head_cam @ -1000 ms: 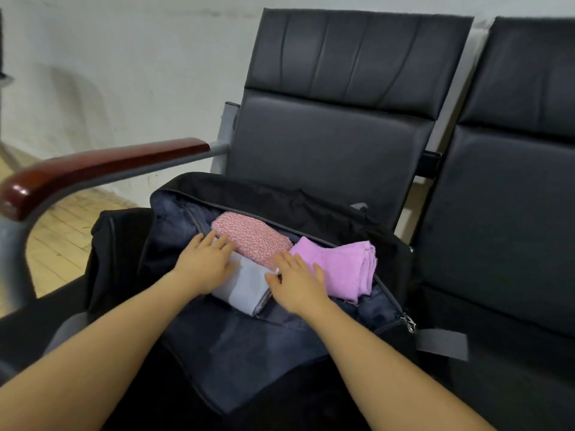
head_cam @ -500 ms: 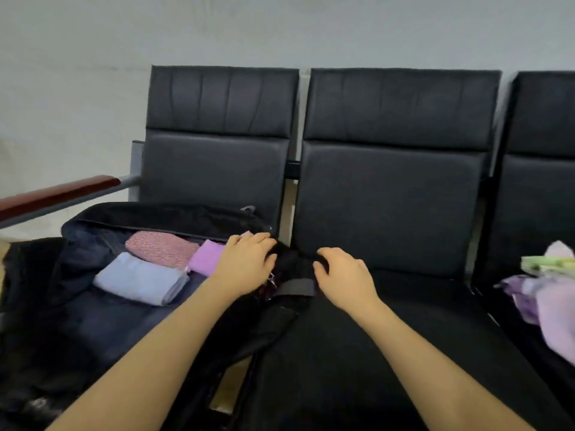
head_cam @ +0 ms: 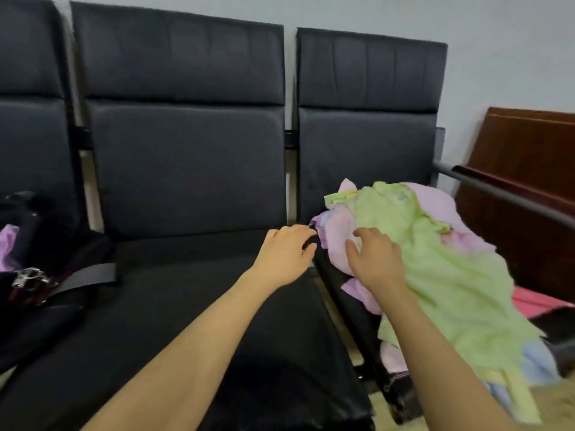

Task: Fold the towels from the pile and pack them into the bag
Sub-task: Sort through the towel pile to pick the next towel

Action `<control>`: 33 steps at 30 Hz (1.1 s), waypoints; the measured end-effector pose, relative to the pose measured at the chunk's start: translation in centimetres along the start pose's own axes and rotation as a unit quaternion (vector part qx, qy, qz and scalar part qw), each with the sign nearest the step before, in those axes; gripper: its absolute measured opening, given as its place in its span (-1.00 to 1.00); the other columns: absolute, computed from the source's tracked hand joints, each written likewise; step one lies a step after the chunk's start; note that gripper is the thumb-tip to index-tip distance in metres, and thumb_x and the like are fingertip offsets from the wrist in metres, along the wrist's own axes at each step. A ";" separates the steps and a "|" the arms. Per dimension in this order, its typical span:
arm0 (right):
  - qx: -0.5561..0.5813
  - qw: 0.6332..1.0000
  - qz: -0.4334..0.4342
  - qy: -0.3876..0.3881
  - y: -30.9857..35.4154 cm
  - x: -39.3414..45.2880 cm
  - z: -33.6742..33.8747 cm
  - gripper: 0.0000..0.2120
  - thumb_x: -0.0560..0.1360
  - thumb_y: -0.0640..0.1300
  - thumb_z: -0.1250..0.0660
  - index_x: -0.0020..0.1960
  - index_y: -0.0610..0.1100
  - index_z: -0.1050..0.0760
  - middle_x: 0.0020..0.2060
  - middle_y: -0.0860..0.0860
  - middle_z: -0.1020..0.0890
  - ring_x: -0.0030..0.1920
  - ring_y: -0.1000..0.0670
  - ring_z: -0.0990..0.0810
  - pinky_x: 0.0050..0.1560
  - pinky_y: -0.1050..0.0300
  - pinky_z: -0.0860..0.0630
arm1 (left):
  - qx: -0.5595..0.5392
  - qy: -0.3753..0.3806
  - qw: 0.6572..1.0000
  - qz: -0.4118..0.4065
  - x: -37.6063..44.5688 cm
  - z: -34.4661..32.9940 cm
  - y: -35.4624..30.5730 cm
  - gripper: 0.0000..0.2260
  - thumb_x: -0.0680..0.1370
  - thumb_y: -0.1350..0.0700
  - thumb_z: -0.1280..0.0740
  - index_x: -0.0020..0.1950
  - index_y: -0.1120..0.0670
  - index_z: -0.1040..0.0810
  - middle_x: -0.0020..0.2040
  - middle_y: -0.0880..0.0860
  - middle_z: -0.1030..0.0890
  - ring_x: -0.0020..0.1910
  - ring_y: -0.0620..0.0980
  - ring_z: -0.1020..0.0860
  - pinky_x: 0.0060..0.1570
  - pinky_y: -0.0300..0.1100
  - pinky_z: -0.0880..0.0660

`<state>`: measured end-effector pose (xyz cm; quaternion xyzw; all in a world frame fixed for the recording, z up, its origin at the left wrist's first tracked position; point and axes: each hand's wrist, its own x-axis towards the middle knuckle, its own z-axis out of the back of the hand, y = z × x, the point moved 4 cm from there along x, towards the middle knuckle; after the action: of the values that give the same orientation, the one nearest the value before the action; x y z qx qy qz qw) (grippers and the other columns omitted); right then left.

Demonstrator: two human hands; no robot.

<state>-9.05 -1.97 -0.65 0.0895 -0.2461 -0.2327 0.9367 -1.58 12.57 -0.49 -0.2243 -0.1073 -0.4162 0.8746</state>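
A loose pile of towels (head_cam: 435, 275), mostly light green with pink, purple and blue ones under it, lies on the right seat. My right hand (head_cam: 376, 259) is over the pile's left side with relaxed fingers, on or just above a pink towel (head_cam: 334, 231). My left hand (head_cam: 286, 256) hovers at the right edge of the middle seat, fingers loosely curled, holding nothing, just left of the pile. The black bag (head_cam: 37, 259) sits at the far left, mostly out of view, with a purple folded towel (head_cam: 7, 247) showing in it.
Three black padded seats in a row; the middle seat (head_cam: 174, 306) lies between bag and pile. A metal armrest rail (head_cam: 504, 194) runs past the pile on the right, with a brown wooden panel (head_cam: 529, 169) behind it. Something pink (head_cam: 535, 301) lies below.
My view swung right from the bag to the towel pile. Both hands left the folded towels in the bag and moved across the middle seat to the pile.
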 end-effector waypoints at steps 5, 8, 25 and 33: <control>-0.078 0.992 -0.086 -0.039 -8.3 -0.3 0.3 -0.59 0.56 0.05 -0.19 0.34 -0.13 -0.38 0.28 -0.09 -0.46 0.29 -0.14 -0.38 0.24 -0.03 -0.16 | -0.055 0.046 0.997 -0.011 4.7 -6.2 -6.0 -0.65 0.65 0.04 -0.09 0.42 0.03 -0.38 0.43 -0.01 -0.39 0.38 0.05 -0.33 0.26 -0.07 -0.19; -0.083 0.991 -0.101 -0.026 -11.3 -0.8 -1.0 -0.59 0.53 0.09 -0.24 0.28 -0.13 -0.42 0.23 -0.09 -0.49 0.26 -0.16 -0.40 0.21 -0.03 -0.15 | -0.061 0.074 0.995 -0.022 6.7 -9.3 -8.2 -0.62 0.66 0.00 -0.06 0.49 -0.03 -0.27 0.52 -0.04 -0.23 0.46 -0.01 -0.20 0.31 -0.11 -0.10; 0.188 0.926 0.063 -0.322 -10.9 -1.0 2.8 -0.87 0.47 -0.15 -0.37 -0.17 -0.22 -0.61 -0.28 -0.02 -0.64 -0.29 0.02 -0.54 -0.24 0.03 -0.46 | -0.321 -0.011 0.946 -0.028 7.7 -10.3 -9.3 -0.60 0.60 -0.11 0.06 0.33 -0.10 -0.40 0.33 -0.13 -0.42 0.32 -0.09 -0.29 0.35 -0.09 -0.13; 0.273 0.920 0.063 -0.274 -8.1 -2.2 3.5 -0.91 0.45 -0.16 -0.40 -0.15 -0.19 -0.61 -0.30 0.03 -0.59 -0.22 0.08 -0.51 -0.20 0.35 -0.40 | -0.454 -0.054 0.888 0.052 5.7 -9.3 -8.9 -0.79 0.66 -0.02 -0.06 -0.12 -0.20 -0.39 -0.16 -0.14 -0.49 -0.08 -0.03 -0.46 0.20 0.09 -0.42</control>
<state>-15.68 -8.21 -0.81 0.2591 -0.5526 -0.1121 0.7842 -4.86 -0.69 -3.79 -0.6246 0.0582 -0.3601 0.6905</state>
